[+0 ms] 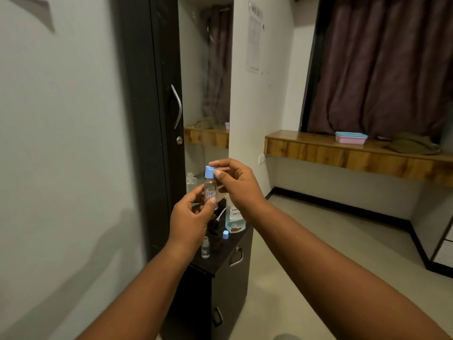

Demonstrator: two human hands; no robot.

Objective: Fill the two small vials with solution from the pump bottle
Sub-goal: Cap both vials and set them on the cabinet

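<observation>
Head view shows a small clear vial (210,190) held upright in mid-air, above the near end of a dark surface (226,252). It has a light blue cap (209,172) on top and a small label with red edging on its side. The left hand (190,220) has its grip closed around the lower part of this vial, thumb across the front. The right hand (236,184) has its grip closed on the blue cap, pinching it between thumb and forefinger.

Below the hands, a second vial (205,247) stands upright and uncapped on the surface, near its front edge. Just to its right and a little farther back lies a loose blue cap (225,234). Farther back stands the pump bottle (234,220), clear with bluish liquid at the bottom and a handwritten white label; the right wrist hides part of it. A black pump head (213,227) with a thin white tube lies on the surface to the left of the bottle.

The surface is the top of a low black drawer unit with metal handles (236,256). Behind it rises a tall dark cupboard door (157,114) and a mirror. On the far right, a wooden shelf (343,153) carries a pink box with a blue lid (350,138), in front of dark curtains (382,65).
</observation>
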